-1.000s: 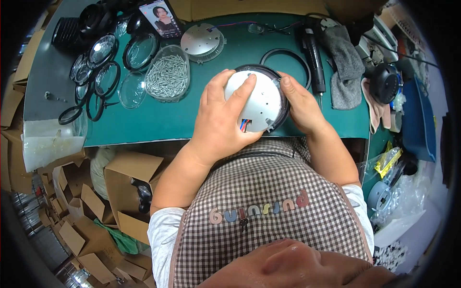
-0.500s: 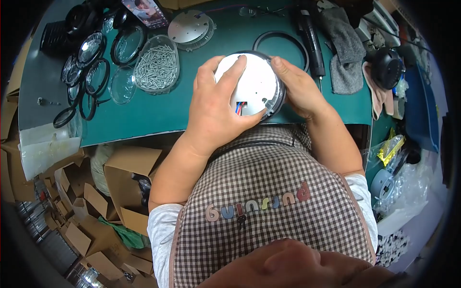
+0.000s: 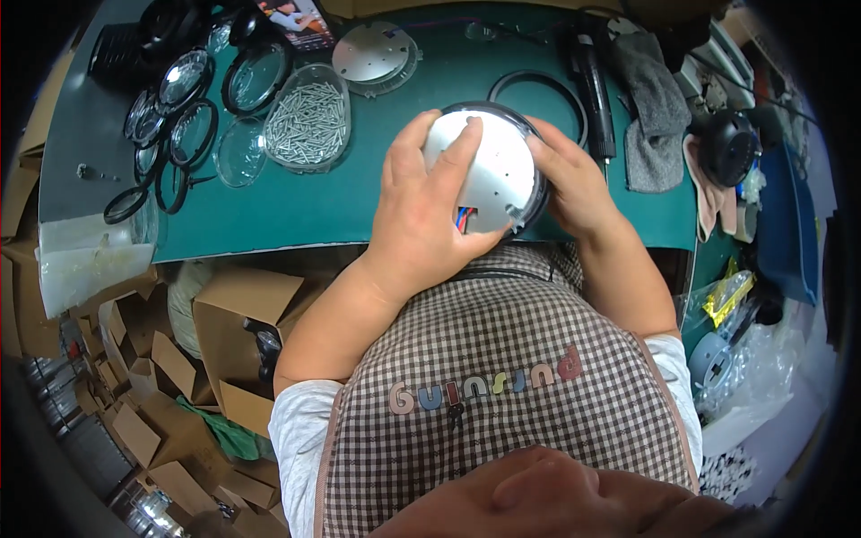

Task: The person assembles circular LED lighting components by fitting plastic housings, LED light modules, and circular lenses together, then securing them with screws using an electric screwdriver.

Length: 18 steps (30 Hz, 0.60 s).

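Between my hands is a round black-rimmed housing with a shiny metal disc plate (image 3: 500, 166) on its upper face. Red and blue wires (image 3: 465, 218) show through a cutout near the plate's lower left. My left hand (image 3: 421, 202) spans the plate, fingers bent over its face and left edge, thumb along the lower edge. My right hand (image 3: 576, 184) grips the right side of the rim; some of its fingertips are hidden behind the housing. The piece is held above the front edge of the green work surface (image 3: 296, 211), close to my checked apron (image 3: 502, 332).
A clear tray of screws (image 3: 308, 124) stands left of my hands, beside clear lenses and black rings (image 3: 193, 132). Another metal disc (image 3: 369, 52) lies behind. A black ring (image 3: 538, 76), a power screwdriver (image 3: 595, 99) and grey cloth (image 3: 655, 117) lie to the right. Cardboard boxes (image 3: 242, 305) fill the lower left.
The whole view has shifted slightly. The housing tilts a little differently, and my right thumb and fingers have moved along its right rim. Both hands keep their hold.
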Motion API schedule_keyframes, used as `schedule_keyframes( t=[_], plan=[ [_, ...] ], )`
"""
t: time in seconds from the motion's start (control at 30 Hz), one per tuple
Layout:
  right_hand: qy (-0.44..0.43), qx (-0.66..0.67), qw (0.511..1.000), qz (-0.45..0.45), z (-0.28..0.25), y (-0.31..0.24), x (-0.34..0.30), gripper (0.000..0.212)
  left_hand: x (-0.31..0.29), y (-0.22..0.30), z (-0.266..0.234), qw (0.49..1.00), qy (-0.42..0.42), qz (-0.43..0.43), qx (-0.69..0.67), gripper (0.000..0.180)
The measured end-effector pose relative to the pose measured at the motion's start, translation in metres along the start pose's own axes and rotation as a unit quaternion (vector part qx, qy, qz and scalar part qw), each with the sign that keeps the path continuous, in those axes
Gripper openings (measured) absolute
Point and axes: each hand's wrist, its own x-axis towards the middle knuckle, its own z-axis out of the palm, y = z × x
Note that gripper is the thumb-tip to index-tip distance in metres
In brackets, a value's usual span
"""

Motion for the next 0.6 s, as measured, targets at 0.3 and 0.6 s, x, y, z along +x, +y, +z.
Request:
schedule_keyframes(
  t=[0.3,0.6],
  plan=[
    [-0.013,-0.030,0.996,-0.088,-0.006,0.013,-0.007,0.043,-0.010,-0.029,0.000,0.862,-0.046,-0.216,-0.456,0.058],
    [-0.029,-0.237,0.952,-0.192,-0.010,-0.002,-0.015,0.043,-0.011,-0.022,-0.001,0.955,-0.007,-0.163,-0.246,0.029]
  ],
)
